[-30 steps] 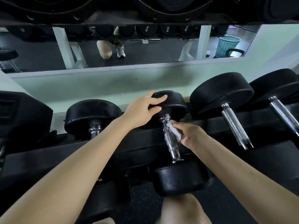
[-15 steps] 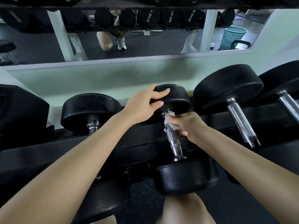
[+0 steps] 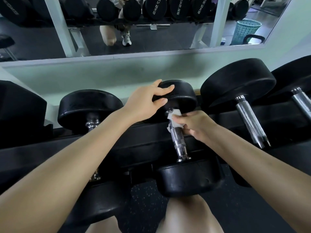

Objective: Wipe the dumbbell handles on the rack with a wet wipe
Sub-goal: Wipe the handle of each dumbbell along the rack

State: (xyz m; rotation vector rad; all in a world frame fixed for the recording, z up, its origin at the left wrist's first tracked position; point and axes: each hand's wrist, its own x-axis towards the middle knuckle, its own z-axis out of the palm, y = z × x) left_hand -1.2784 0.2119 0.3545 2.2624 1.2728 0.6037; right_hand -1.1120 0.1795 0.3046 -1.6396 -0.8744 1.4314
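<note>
**Wiping the middle dumbbell**

A black rack (image 3: pixel 134 145) holds a row of dumbbells. The middle dumbbell (image 3: pixel 178 137) lies with one black end far away and one black end near, just above the person's knee (image 3: pixel 186 214).

The left hand (image 3: pixel 144 105) rests on top of the far black end. Its fingers are spread and curl over the round edge, pressing on it.

The right hand (image 3: pixel 195 125) is closed around a white wet wipe (image 3: pixel 174 116). The wipe is wrapped on the shiny metal handle (image 3: pixel 178 140), up at the far part, close to the far black end. The near part of the handle is bare and shiny.

Another dumbbell (image 3: pixel 89 106) sits to the left. A bigger dumbbell (image 3: pixel 239 84) sits to the right, with its long silver handle pointing near.

Behind the rack is a pale green wall (image 3: pixel 101 74) and a mirror (image 3: pixel 151 39). A green basket (image 3: pixel 247 31) shows at the far right.
</note>
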